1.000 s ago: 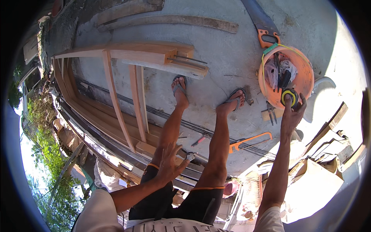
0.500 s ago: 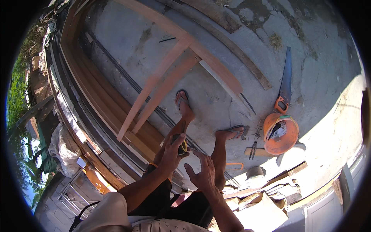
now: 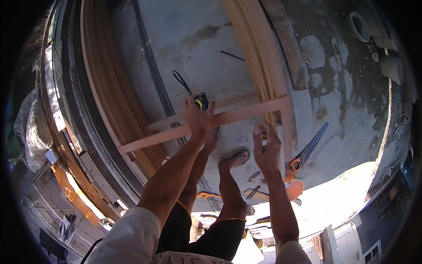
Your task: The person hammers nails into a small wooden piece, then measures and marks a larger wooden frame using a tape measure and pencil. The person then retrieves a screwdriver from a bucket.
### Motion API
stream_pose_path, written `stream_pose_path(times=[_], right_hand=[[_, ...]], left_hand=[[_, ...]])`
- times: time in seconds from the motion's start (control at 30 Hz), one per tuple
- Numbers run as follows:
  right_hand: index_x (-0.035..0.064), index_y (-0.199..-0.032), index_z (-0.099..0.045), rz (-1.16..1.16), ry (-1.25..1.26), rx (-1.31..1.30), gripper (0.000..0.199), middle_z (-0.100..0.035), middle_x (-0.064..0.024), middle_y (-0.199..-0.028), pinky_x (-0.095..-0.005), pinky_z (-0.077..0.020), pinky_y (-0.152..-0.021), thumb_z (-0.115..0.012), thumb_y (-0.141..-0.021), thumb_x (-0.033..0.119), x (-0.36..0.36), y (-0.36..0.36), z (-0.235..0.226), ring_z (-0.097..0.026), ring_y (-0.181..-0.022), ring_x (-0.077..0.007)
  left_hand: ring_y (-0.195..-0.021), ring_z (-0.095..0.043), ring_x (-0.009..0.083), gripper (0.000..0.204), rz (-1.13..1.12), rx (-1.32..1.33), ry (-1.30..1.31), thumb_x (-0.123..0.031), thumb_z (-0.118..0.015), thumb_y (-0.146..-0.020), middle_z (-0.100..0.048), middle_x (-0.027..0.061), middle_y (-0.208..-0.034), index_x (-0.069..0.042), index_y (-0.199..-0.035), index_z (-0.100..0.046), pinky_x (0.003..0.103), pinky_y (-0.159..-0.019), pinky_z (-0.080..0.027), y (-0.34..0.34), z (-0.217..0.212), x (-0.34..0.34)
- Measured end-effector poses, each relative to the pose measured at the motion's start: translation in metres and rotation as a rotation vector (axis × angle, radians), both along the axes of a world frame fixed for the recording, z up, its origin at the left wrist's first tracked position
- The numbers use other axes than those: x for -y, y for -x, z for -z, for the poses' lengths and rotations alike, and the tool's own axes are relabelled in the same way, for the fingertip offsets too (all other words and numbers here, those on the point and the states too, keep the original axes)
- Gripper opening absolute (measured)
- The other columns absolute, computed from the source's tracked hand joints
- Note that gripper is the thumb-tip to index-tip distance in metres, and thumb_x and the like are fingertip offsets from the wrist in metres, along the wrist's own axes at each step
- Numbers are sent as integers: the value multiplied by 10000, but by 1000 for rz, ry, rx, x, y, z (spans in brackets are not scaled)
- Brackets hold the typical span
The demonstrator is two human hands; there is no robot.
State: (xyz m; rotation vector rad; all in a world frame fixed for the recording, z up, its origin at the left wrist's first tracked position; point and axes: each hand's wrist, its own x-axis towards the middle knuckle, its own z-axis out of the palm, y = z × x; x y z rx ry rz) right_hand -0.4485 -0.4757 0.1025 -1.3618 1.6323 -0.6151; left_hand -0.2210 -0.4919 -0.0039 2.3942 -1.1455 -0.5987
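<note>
My left hand [image 3: 199, 121] is closed around a black and yellow tape measure [image 3: 201, 102], whose dark wrist strap [image 3: 180, 80] sticks out beyond the fingers. It is over a narrow wooden crosspiece [image 3: 237, 115] that spans two stacks of boards. Below the crosspiece's right part, my right hand [image 3: 267, 147] is raised with bent fingers, thumb apart, and nothing visible in it. A second, paler strip [image 3: 166, 123] runs just beyond the crosspiece, partly hidden by the left hand. Long brown boards lie in a left stack [image 3: 107, 88] and a right stack [image 3: 252, 48].
A handsaw [image 3: 312, 143] with an orange handle lies at right, beside an orange bucket [image 3: 294, 188] partly behind my right forearm. Pliers [image 3: 252, 192] and an orange-framed tool [image 3: 207, 195] are near my feet. Dark rods [image 3: 151, 61] run along the concrete floor.
My view has shifted. My left hand has reached farther out with the tape measure, over the crosspiece. My right hand has moved right and away from the left, its fingers now more bent.
</note>
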Motion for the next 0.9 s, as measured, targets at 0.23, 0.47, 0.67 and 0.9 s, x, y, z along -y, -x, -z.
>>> stream_pose_path(times=[0.23, 0.47, 0.67, 0.9], right_hand=[[10, -1223, -698, -312, -186, -191, 322, -740, -233, -1066, -459, -551, -873, -612, -1034, 256, 206, -74, 155, -731, -992, -364], [59, -1283, -672, -567, -246, -613, 384, -704, -194, -1237, -471, -547, -992, -679, -994, 313, 261, -109, 358, -681, -1171, -375], [89, -1310, -646, -614, -96, -830, 382, -689, -186, -1224, -532, -550, -968, -693, -993, 298, 263, -132, 433, -681, -1161, -389], [37, -1231, -594, -719, -38, -802, 251, -739, -206, -1031, -560, -565, -852, -601, -1023, 178, 247, -140, 402, -733, -1003, -406]], left_hand=[[-1054, -669, 387, 566, 25, 13, 5, -292, -894, -790, -597, 175, -1217, -65, -1203, -581, 465, -847, -569, 11, 15, -9], [-995, -705, 356, 627, 110, 63, 112, -262, -956, -715, -596, 204, -1203, -85, -1189, -585, 433, -733, -614, 12, 33, -21], [-1005, -712, 350, 726, 178, 71, 144, -326, -1005, -663, -590, 232, -1219, -85, -1196, -574, 401, -741, -632, 11, 30, -25], [-1019, -701, 329, 759, 183, 89, 190, -299, -998, -684, -588, 220, -1210, -80, -1245, -536, 395, -772, -629, 13, 34, -24]])
